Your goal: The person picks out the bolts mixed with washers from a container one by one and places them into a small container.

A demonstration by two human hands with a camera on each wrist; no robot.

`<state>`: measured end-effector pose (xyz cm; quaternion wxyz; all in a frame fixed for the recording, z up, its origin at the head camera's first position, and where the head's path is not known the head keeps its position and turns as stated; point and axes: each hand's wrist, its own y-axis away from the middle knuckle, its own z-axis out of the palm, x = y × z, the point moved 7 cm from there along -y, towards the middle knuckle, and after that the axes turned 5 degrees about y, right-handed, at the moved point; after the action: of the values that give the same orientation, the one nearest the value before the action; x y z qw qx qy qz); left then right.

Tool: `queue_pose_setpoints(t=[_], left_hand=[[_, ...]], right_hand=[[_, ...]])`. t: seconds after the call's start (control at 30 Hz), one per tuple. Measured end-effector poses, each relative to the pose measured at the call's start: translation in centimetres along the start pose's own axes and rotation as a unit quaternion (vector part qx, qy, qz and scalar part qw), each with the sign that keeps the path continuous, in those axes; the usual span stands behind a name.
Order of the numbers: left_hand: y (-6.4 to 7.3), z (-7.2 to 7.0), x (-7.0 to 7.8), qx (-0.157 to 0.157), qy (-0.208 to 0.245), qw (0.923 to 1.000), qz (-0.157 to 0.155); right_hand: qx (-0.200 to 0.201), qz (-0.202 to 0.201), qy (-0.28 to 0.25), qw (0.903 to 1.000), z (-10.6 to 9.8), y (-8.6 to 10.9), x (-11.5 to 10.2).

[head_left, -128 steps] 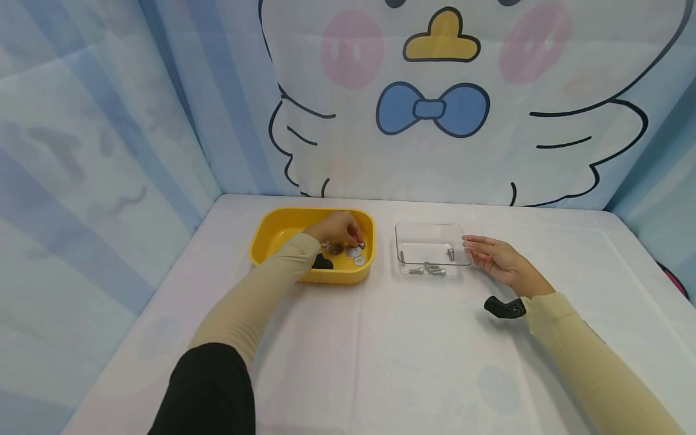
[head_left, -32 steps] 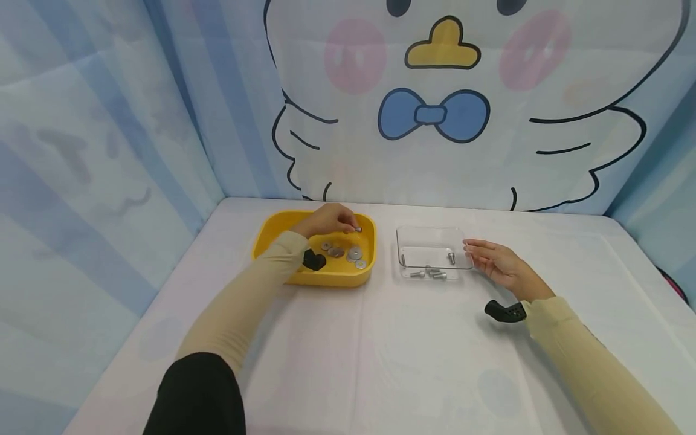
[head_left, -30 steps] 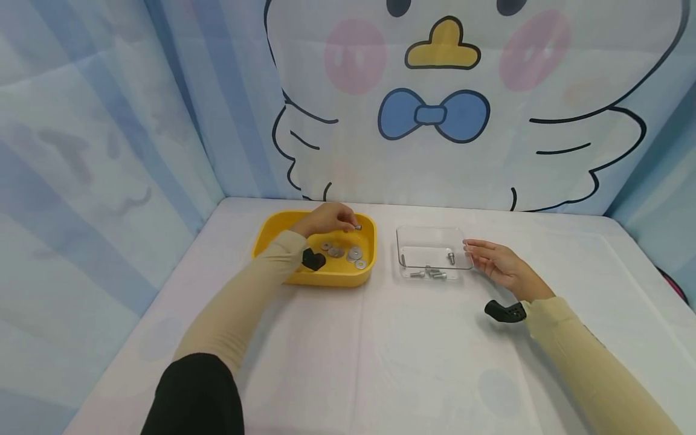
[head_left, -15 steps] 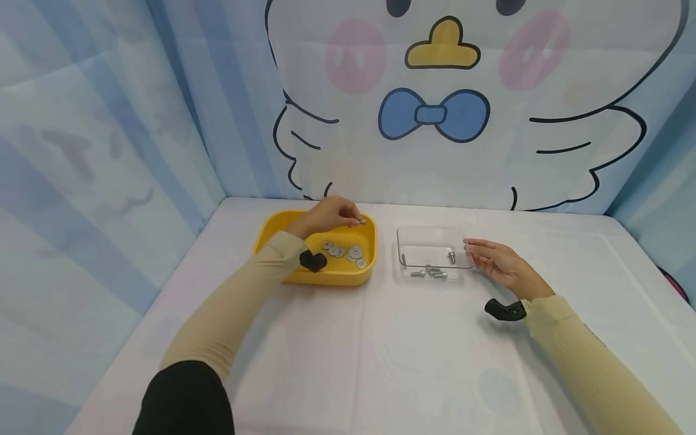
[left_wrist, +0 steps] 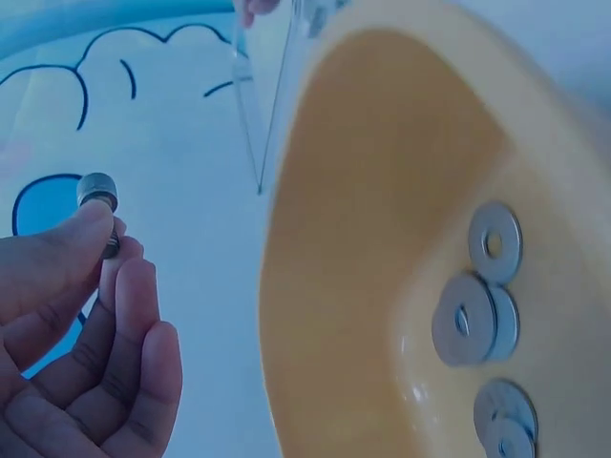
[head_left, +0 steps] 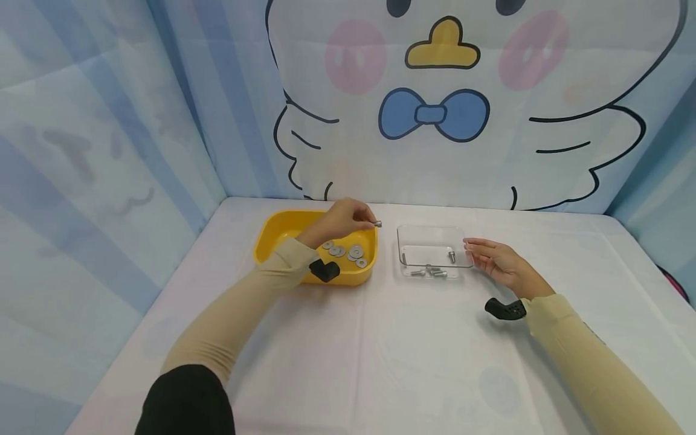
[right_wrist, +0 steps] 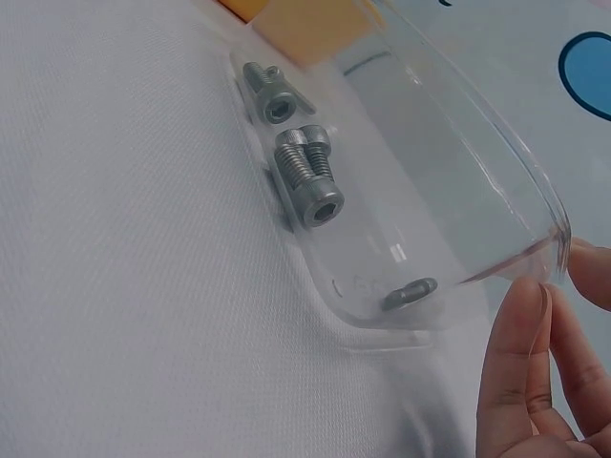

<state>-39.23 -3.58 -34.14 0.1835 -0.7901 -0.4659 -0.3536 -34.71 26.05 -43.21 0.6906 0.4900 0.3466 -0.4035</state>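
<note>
My left hand [head_left: 342, 219] pinches a small socket-head bolt [left_wrist: 97, 191] between thumb and fingers, its round head pointing up in the left wrist view. In the head view this hand is over the right rim of the yellow tray [head_left: 310, 278], the bolt just beyond it. Several flat washers [left_wrist: 495, 242] lie in the tray, some overlapping. On the other side, the fairly straight fingertips of my right hand [head_left: 502, 266] rest against the right wall of a clear plastic box [head_left: 429, 225]. Several bolts [right_wrist: 320, 200] lie inside that box, mostly along its near side.
A white cloth [head_left: 413, 356] covers the table. A patterned curtain [head_left: 244, 90] hangs behind and to the left. Black wrist devices [head_left: 505, 309] sit at both cuffs. A narrow strip of cloth separates the tray from the clear box.
My left hand has lifted the bolt from among the washers and carried it right, past the tray's rim. My right hand has stayed at the clear box.
</note>
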Motion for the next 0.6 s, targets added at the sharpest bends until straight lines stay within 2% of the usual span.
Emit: queue_pose_setpoints(t=[0.23, 0.6], left_hand=[[-0.3, 1.5, 0.7, 0.002, 0.023, 0.9997, 0.008], [-0.5, 4.1, 2.4, 0.021, -0.003, 0.9994, 0.026]], right_hand=[[-0.004, -0.004, 0.008, 1.0000, 0.0, 0.1, 0.0], [-0.005, -0.005, 0.006, 1.0000, 0.0, 0.1, 0.0]])
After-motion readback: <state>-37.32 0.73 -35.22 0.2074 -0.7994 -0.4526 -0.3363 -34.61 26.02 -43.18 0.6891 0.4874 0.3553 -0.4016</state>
